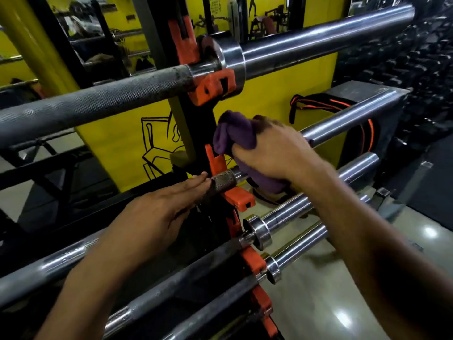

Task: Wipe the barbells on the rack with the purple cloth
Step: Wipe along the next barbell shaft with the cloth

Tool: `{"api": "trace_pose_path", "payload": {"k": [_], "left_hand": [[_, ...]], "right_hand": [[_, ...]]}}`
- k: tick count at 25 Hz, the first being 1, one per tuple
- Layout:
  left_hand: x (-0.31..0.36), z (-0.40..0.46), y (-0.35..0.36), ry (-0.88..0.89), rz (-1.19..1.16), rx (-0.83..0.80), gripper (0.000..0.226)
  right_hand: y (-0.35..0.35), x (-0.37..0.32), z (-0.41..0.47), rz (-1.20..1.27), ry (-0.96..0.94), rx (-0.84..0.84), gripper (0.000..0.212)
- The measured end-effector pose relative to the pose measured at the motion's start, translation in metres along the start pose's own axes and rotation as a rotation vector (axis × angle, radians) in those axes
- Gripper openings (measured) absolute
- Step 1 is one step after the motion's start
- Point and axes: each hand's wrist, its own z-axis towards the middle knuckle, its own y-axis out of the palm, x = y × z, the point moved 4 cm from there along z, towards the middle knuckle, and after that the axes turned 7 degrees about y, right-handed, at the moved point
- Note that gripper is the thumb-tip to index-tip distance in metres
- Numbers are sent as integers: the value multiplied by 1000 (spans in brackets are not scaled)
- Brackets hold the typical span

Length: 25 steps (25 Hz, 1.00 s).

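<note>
Yellow wall panel [269,94] with black line drawing [157,146]. Glossy pale floor [331,303] reflecting ceiling lights. Grey box [362,94] near the panel, black-and-orange strap [318,104] draped over it. Dim gym machines [267,20] behind.

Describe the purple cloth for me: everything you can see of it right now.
The purple cloth looks like soft, thick fabric, bunched into a wad with no flat spread. The right hand grips it, fingers curled round its middle; one lump bulges above the hand, another hangs below. It sits against the second barbell from the top, just right of the orange rack hook, covering the bar there. No print or label shows.
</note>
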Motion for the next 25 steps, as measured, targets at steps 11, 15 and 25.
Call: {"api": "trace_pose_path", "payload": {"k": [11, 15, 25], "left_hand": [[0, 2, -2, -22, -3, 13, 67], [-3, 3, -1, -53, -49, 18, 60], [1, 2, -1, -32, -36, 3, 52]], "right_hand": [[41, 29, -69, 545, -148, 354, 38], [109, 55, -129, 1641, 578, 335, 22], [74, 22, -133, 1880, 659, 200, 22]]}}
